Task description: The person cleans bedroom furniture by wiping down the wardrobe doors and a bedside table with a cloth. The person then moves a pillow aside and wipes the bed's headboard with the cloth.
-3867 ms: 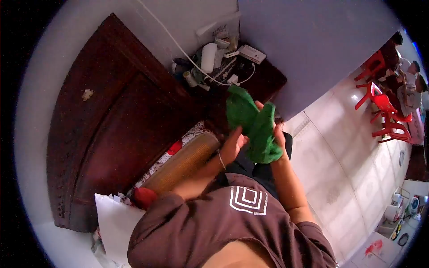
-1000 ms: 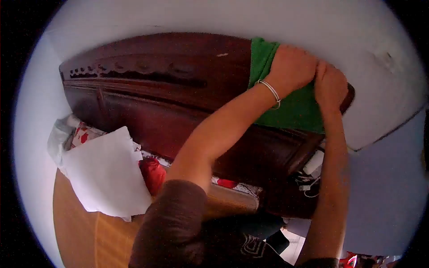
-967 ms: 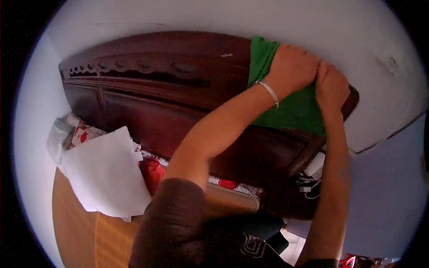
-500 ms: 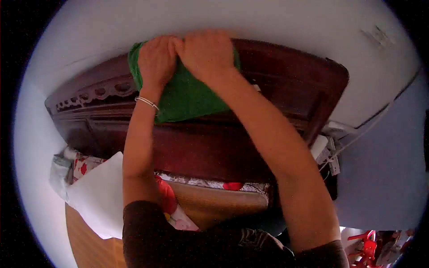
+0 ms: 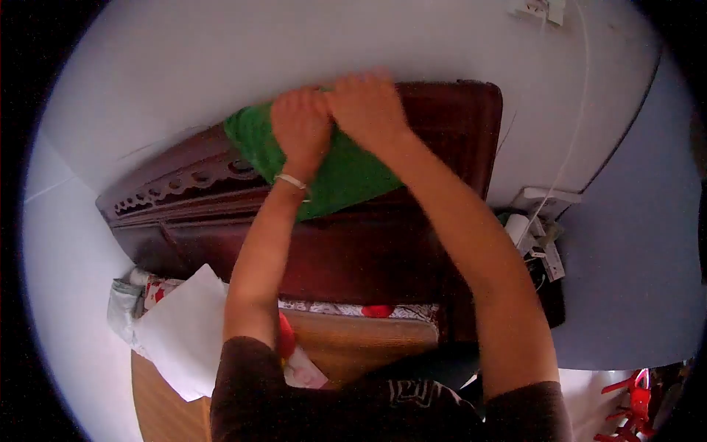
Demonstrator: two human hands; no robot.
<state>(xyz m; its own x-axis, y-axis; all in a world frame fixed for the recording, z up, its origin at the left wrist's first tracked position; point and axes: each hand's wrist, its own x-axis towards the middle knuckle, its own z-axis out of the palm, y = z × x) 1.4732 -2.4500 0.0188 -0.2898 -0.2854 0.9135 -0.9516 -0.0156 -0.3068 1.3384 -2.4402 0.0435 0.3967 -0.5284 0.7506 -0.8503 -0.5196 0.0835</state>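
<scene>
A green cloth (image 5: 353, 173) hangs over the top edge of a dark red-brown wooden headboard (image 5: 353, 258). My left hand (image 5: 302, 129), with a light bracelet at the wrist, is closed on the cloth at that edge. Right beside it, my right hand (image 5: 368, 110) also grips the cloth, fingers bent over the top. The thumbs are close together, and the fingertips are hidden behind the edge. Carved openwork (image 5: 184, 180) shows on the headboard left of the cloth.
Below the headboard lie a white pillow-like piece (image 5: 184, 331), floral bedding (image 5: 303, 368) and a brown mat (image 5: 361, 335). At right, a dark bedside surface holds a white roll and boxes (image 5: 541, 254). A cable (image 5: 582, 96) runs down the wall from a socket (image 5: 541, 9). Something red (image 5: 639, 401) stands lower right.
The view has turned, so the headboard's right end sits nearer my hands. Both hands have moved right along the top edge with the cloth, which is now more slanted.
</scene>
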